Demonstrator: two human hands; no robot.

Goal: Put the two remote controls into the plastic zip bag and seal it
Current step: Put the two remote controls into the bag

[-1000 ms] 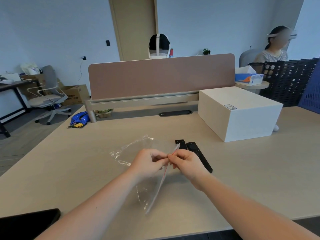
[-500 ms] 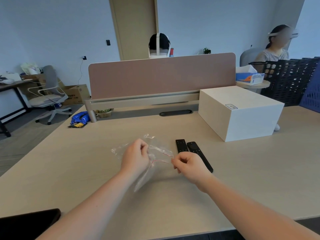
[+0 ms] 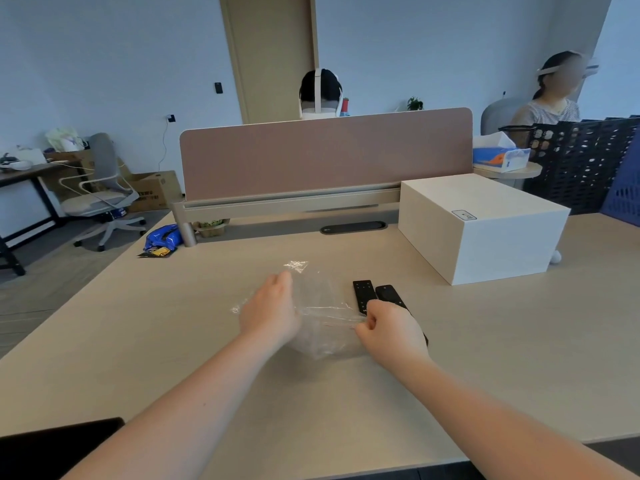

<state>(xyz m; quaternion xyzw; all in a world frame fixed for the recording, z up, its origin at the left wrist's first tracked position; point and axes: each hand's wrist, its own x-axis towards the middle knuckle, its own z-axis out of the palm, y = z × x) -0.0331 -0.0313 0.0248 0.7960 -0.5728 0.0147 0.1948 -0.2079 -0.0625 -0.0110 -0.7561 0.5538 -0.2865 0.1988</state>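
A clear plastic zip bag (image 3: 320, 306) is stretched between my hands just above the wooden desk (image 3: 485, 358). My left hand (image 3: 272, 310) grips its left side and my right hand (image 3: 393, 329) pinches its right end. Two black remote controls lie side by side on the desk just right of the bag: a flat rectangular one (image 3: 363, 295) and a rounded one (image 3: 390, 296). My right hand covers their near ends. Both remotes are outside the bag.
A white box (image 3: 485, 233) stands at the right rear of the desk. A brown divider panel (image 3: 325, 157) runs along the back. A blue snack packet (image 3: 162, 239) lies at the far left. A dark object (image 3: 52, 445) sits at the near left edge. Other people sit beyond.
My hands have moved apart and lowered, pulling the bag out wide and flat between them; earlier they were pinched together at its strip with the bag hanging down.
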